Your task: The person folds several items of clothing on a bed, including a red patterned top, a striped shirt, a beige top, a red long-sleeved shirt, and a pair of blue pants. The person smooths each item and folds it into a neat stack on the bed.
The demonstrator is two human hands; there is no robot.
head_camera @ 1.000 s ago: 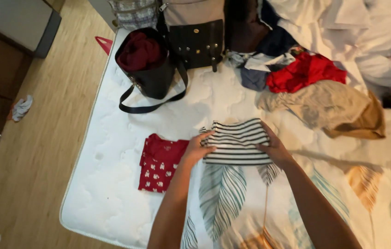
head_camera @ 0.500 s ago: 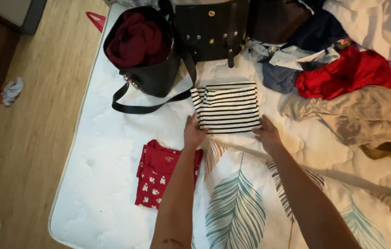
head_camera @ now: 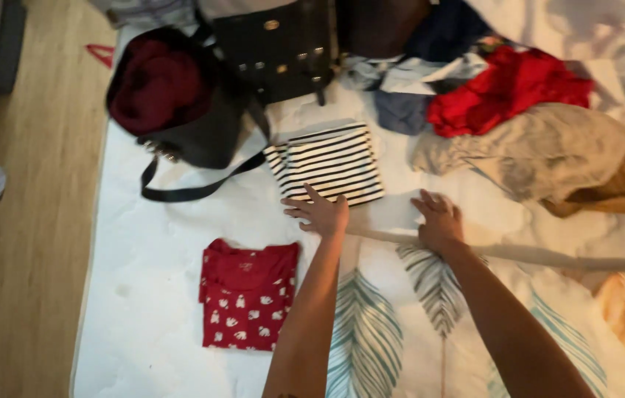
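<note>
While both hands, left [head_camera: 321, 214] and right [head_camera: 439, 219], rest open and empty, a folded striped top [head_camera: 331, 162] lies at twelve o'clock.

folded striped top [head_camera: 329, 163] lies on mattress [head_camera: 143, 295], right of bag [head_camera: 180, 110].

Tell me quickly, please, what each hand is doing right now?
Left hand: open, empty, fingertips at the folded striped shirt.
Right hand: open, empty, flat on the bedsheet.
</note>
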